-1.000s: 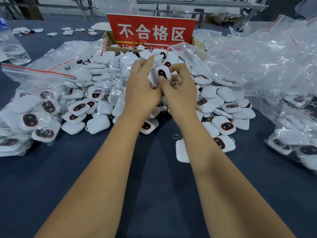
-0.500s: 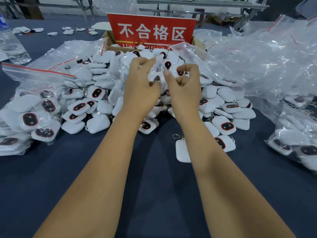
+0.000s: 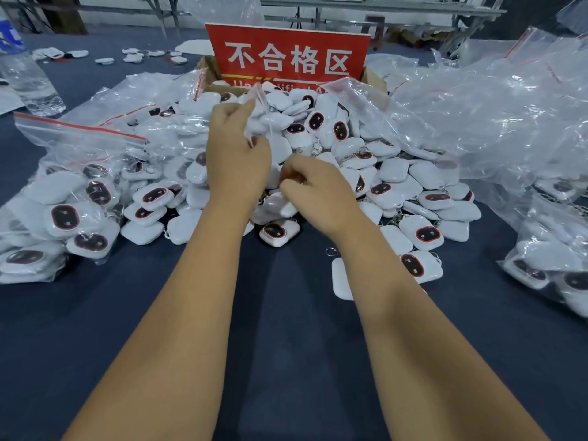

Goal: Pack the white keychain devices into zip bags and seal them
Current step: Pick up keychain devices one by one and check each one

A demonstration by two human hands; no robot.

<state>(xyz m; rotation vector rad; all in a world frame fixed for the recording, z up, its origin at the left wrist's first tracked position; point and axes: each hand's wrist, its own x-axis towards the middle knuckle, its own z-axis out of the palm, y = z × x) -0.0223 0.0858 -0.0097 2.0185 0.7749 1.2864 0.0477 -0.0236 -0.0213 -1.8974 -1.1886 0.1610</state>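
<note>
A heap of white keychain devices (image 3: 394, 173) with dark, red-ringed faces lies on the dark blue table (image 3: 296, 329). Above the heap's left side, my left hand (image 3: 237, 154) pinches a small clear zip bag (image 3: 259, 105) with a red strip; a white device shows through it. My right hand (image 3: 315, 189) is lower, down on the heap just right of the left hand. Its fingers curl round a device there, which is mostly hidden.
A red sign (image 3: 288, 55) stands in a cardboard box (image 3: 208, 70) behind the heap. Packed bags (image 3: 63, 205) lie at the left and at the right edge (image 3: 553, 265). Empty zip bags (image 3: 496, 122) pile up at the right. A water bottle (image 3: 28, 81) stands far left.
Both hands were working one device together at the bag. Now they are apart: the left keeps the bag raised, and the right has dropped onto the heap.
</note>
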